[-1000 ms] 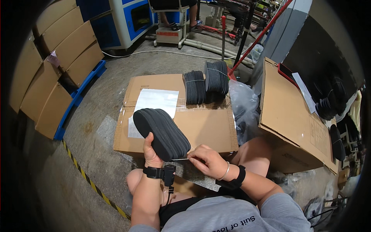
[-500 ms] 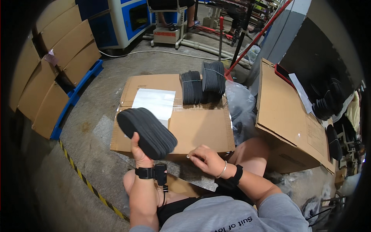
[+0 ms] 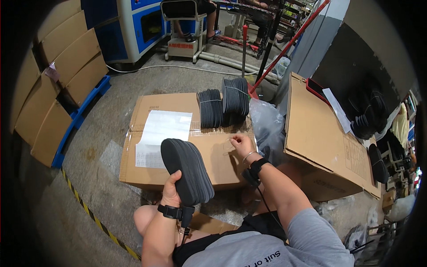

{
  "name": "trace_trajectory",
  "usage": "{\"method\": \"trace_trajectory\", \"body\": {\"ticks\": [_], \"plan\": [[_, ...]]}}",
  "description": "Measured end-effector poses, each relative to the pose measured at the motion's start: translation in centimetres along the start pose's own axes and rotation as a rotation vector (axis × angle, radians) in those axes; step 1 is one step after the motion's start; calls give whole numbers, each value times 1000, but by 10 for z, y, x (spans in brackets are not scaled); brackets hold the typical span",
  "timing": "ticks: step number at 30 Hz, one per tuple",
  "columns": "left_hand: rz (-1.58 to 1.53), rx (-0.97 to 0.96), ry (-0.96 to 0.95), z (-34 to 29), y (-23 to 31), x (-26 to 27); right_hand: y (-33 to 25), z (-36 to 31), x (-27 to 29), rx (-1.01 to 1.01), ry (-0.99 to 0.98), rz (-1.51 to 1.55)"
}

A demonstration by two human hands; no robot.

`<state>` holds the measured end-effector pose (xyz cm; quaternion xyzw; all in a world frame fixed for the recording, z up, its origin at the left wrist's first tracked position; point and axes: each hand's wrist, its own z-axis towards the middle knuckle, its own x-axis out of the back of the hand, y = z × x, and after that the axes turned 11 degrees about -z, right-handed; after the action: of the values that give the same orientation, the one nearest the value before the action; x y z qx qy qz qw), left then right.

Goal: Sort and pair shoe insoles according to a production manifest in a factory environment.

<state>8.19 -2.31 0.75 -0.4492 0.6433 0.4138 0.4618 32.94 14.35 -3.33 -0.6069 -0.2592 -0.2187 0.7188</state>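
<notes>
My left hand (image 3: 171, 190) is closed around a stack of dark grey and black insoles (image 3: 187, 171), held upright above the near edge of a cardboard box, thumb on the front sole. Over the right part of that box, my right hand (image 3: 242, 146) pinches a thin pale rubber band (image 3: 227, 145), apart from the stack. Two bundles stand on the box's far side: a smaller insole bundle (image 3: 210, 109) and a taller insole bundle (image 3: 235, 100), each with a thin band around it. Printed sheets of white paper (image 3: 167, 129) lie on the box's left half.
The closed cardboard box (image 3: 151, 178) stands before my knees. To the right is another carton (image 3: 311, 133) with a red-edged object (image 3: 316, 91) and more insoles (image 3: 371, 118) on it. Clear plastic bags (image 3: 266, 120) fill the gap between. Cartons (image 3: 73, 49) sit on a blue pallet (image 3: 66, 142) at left.
My right hand has moved forward over the box, and a thin band now shows in its fingers. The insole stack has shifted right and nearer and turned more upright. The view has shifted slightly.
</notes>
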Motion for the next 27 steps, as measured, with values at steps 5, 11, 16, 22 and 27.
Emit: {"method": "trace_trajectory", "body": {"ticks": [5,11,16,22,27], "plan": [[-12,60,54,13,-8,7,16,22,-3,171,405,-526],[-20,89,4,22,-11,11,-66,-66,-12,-418,-586,739],[135,14,117,37,-20,16,-82,-84,-15,-152,-325,728],[853,-198,461,42,-23,21,-18,-77,-26,-55,-333,2],[1016,-356,173,46,-38,26,-22,-82,-32,-100,-286,121]]}}
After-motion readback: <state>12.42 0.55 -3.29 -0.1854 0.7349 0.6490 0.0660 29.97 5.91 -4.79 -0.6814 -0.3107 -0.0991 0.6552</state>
